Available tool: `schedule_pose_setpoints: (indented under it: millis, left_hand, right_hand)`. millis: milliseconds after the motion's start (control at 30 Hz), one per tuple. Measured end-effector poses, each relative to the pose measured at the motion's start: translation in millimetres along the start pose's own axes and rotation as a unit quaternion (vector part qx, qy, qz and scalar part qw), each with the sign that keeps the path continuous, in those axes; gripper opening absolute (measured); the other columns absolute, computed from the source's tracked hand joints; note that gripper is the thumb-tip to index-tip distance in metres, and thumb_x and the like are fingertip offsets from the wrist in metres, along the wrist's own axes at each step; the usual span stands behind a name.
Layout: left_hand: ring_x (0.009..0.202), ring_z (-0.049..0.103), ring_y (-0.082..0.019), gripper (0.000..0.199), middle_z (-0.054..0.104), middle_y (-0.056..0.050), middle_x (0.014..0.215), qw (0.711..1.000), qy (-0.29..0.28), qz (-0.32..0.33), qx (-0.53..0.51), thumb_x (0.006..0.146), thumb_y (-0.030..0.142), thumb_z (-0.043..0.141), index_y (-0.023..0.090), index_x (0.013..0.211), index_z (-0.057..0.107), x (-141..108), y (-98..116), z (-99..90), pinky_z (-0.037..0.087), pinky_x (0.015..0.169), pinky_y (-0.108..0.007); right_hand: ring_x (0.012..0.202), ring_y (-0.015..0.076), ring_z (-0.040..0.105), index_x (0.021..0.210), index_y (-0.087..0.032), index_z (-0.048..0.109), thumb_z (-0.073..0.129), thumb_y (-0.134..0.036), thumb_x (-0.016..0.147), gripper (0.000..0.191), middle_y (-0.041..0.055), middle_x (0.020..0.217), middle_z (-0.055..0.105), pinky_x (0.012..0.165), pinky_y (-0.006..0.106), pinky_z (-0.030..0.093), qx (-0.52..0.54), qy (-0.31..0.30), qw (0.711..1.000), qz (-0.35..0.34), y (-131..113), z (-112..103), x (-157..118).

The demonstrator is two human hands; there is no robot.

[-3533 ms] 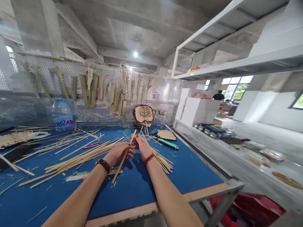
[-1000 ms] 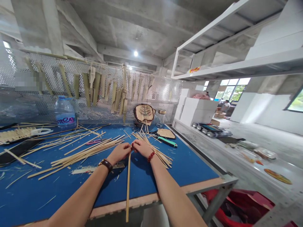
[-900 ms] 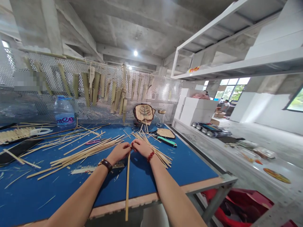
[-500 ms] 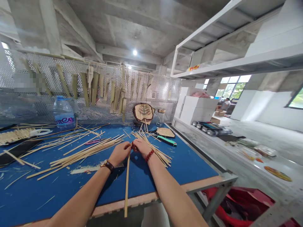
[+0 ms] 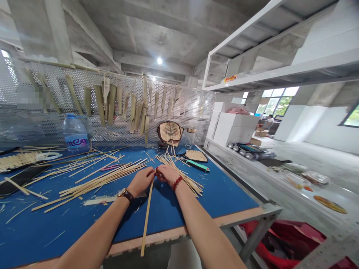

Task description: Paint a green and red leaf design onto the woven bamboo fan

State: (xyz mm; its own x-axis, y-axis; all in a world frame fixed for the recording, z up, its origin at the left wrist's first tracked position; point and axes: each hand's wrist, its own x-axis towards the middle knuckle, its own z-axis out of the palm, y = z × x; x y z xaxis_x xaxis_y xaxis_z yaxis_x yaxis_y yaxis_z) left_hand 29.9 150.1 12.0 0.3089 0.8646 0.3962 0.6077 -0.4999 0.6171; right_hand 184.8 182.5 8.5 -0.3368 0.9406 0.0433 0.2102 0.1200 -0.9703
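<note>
My left hand and my right hand meet over the blue table, fingertips pinched together near the upper end of one bamboo strip. The strip hangs down toward me, its lower end past the table's front edge. What the fingertips do at that end is hidden. Left of my left hand lies a bundle of bamboo strips. A second pile of strips fans out beyond and to the right of my right hand. A flat pale piece with shavings rests by my left wrist.
A green-handled tool and purple-handled scissors lie on the table. At the back stand a water bottle, a woven fan and a glass jar. Bamboo pieces hang on the mesh panel. A metal shelf rises right.
The lower end of the held bamboo strip has swung a little to the left. Both hands stay in nearly the same place, still pinched together.
</note>
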Motion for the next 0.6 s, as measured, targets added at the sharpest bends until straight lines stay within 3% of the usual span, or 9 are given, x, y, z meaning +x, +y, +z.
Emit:
schedule_pose_setpoints:
  millis: [167, 300, 400, 600]
  left_hand:
    - [0.067, 0.05, -0.017, 0.022, 0.058, 0.0, 0.069, 1.0, -0.004, -0.011, -0.023, 0.085, 0.034, 0.043, 0.022, 0.071, 0.052, 1.3, -3.6, 0.7, 0.035, 0.063, -0.029]
    - [0.051, 0.047, -0.015, 0.028, 0.056, 0.003, 0.057, 0.996, -0.052, -0.031, -0.058, 0.087, 0.043, 0.041, 0.021, 0.074, 0.052, 1.5, -3.9, 1.6, 0.036, 0.052, -0.027]
    - [0.048, 0.045, -0.014, 0.027, 0.053, 0.005, 0.054, 0.996, -0.058, -0.028, -0.063, 0.086, 0.04, 0.041, 0.022, 0.069, 0.05, 0.8, -1.5, -0.1, 0.034, 0.051, -0.027]
    - [0.06, 0.044, -0.015, 0.019, 0.051, 0.003, 0.062, 0.999, -0.003, 0.001, -0.032, 0.083, 0.029, 0.044, 0.022, 0.065, 0.048, -2.9, 6.3, 0.8, 0.031, 0.061, -0.028]
  right_hand:
    - [0.055, 0.0115, 0.051, 0.067, -0.018, 0.052, 0.05, -0.022, 0.083, 0.017, -0.0001, 0.065, 0.056, 0.053, 0.023, 0.039, 0.013, 0.054, 0.998, 0.017, -2.6, 3.3, 2.2]
    - [0.055, 0.0111, 0.049, 0.066, -0.019, 0.05, 0.049, -0.02, 0.083, 0.017, -0.0021, 0.059, 0.051, 0.056, 0.023, 0.04, 0.043, 0.081, 0.996, 0.014, -5.1, 4.0, 3.6]
    - [0.054, 0.0111, 0.049, 0.069, -0.02, 0.049, 0.046, -0.021, 0.084, 0.015, -0.0033, 0.059, 0.048, 0.057, 0.023, 0.042, 0.08, 0.068, 0.994, 0.024, -8.6, 3.0, -0.1]
    - [0.06, 0.0128, 0.056, 0.072, -0.02, 0.05, 0.05, -0.022, 0.083, 0.012, -0.0013, 0.065, 0.054, 0.062, 0.026, 0.047, 0.132, 0.032, 0.989, 0.058, -13.2, -1.1, -9.0]
